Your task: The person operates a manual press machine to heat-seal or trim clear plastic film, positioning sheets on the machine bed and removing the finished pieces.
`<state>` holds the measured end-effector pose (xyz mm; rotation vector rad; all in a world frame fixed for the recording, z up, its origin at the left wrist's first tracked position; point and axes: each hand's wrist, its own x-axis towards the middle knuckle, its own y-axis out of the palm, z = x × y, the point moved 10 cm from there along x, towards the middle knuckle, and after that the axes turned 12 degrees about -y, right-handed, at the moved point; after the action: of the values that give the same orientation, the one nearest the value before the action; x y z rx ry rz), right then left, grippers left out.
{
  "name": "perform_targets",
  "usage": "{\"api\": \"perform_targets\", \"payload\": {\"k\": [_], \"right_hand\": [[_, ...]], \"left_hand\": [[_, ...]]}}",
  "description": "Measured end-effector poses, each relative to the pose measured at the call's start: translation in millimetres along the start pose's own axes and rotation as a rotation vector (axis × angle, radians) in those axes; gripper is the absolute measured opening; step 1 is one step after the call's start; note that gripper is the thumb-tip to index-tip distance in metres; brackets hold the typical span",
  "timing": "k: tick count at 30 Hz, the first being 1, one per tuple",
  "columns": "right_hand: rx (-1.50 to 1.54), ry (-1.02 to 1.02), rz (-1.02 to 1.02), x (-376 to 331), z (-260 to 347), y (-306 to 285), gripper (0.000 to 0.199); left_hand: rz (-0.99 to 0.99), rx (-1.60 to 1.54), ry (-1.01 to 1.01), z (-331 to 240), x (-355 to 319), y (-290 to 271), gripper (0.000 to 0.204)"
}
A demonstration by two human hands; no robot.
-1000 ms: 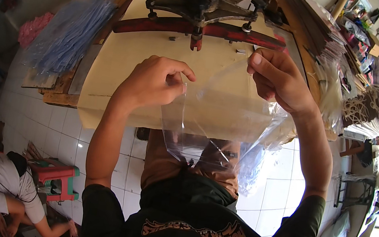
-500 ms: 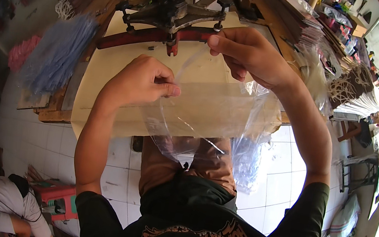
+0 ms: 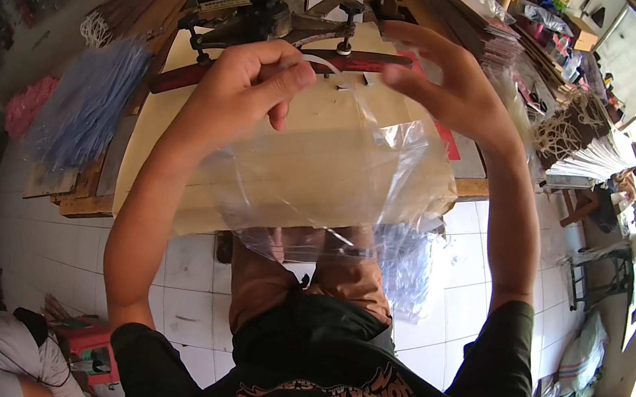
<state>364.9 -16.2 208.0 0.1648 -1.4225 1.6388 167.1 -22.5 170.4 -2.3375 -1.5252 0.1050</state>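
My left hand (image 3: 256, 87) is closed in a pinch on a thin pale plastic strip (image 3: 323, 62), which curves from its fingertips toward the right. Over the near part of the tan-covered work surface (image 3: 150, 165) spreads a clear plastic sheet (image 3: 318, 198), its lower edge drooping toward my legs. Whether strip and sheet are one piece I cannot tell. My right hand (image 3: 461, 92) is up at the right with thumb and fingers apart, and nothing shows between them. Beyond both hands stands a dark press-like machine (image 3: 271, 19) with a curved red bar (image 3: 379, 64).
Blue plastic sheets (image 3: 94, 99) lie at the left beside a pink bundle (image 3: 29, 106). More clear plastic (image 3: 409, 274) hangs off the table's near right side. Corded brown-and-white items (image 3: 581, 143) are stacked at the right. Another person (image 3: 24, 352) is at lower left, near a red object (image 3: 86, 345).
My left hand has risen toward the machine, keeping its pinch. My right hand has opened, let go of the strip and shifted right. The view has moved slightly.
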Motion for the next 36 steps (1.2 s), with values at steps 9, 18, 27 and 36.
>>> {"api": "perform_targets", "payload": {"k": [9,18,27,36], "right_hand": [[1.153,0.336,0.146,-111.1,-37.0,96.1,0.107],[0.900,0.410,-0.269,-98.3,-59.4,75.8,0.015],[0.829,0.631,-0.212,-116.0,-112.1,103.1,0.014],[0.044,0.468,0.112,-83.3,-149.7,107.4,0.026]], "left_hand": [[-0.060,-0.078,0.003,4.5,4.3,-8.9,0.028],[-0.106,-0.095,-0.039,22.8,10.9,-28.3,0.032],[0.141,0.440,-0.272,127.3,12.0,-33.9,0.061],[0.012,0.361,-0.352,170.2,7.1,-23.2,0.058]]}}
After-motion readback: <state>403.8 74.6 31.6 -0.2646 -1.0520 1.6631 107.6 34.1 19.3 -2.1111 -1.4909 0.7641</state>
